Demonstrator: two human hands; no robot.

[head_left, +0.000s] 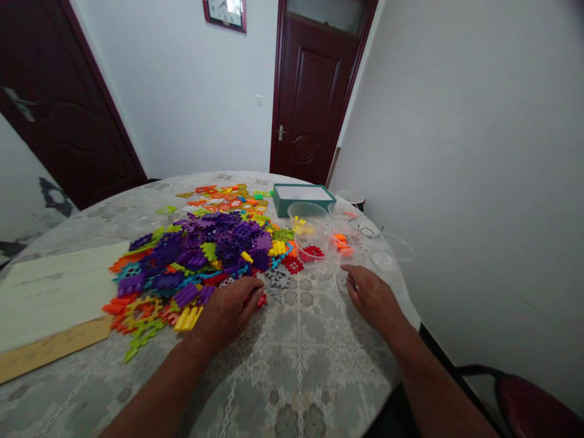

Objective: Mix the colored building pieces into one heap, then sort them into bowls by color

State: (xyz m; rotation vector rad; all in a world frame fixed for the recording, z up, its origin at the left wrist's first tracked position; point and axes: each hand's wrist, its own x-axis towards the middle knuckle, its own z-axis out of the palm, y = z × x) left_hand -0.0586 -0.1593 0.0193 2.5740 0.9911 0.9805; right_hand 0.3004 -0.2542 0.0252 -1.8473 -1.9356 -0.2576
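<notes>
My left hand (pixel 232 304) rests at the near right edge of a big pile of plastic building pieces (pixel 219 237). Its fingers are bent closed on a small red plastic piece (pixel 261 300), part of which shows past the fingertips; the rest is hidden. Beside that hand lie yellow ridged pieces (pixel 188 318) and grey gear-shaped pieces (pixel 277 280). My right hand (pixel 371 297) is above the tablecloth, forefinger stretched out and the other fingers bent, with nothing visible in it. Nearest to it are clear round tubs, one with orange pieces (pixel 341 243), another with red gear pieces (pixel 312 252).
A green box (pixel 302 199) stands behind the tubs, and a tub with yellow pieces (pixel 306 226) is in front of it. Clear lids (pixel 398 246) lie at the right table edge. On the left are a pale sheet (pixel 59 286) and a tan strip (pixel 55 348).
</notes>
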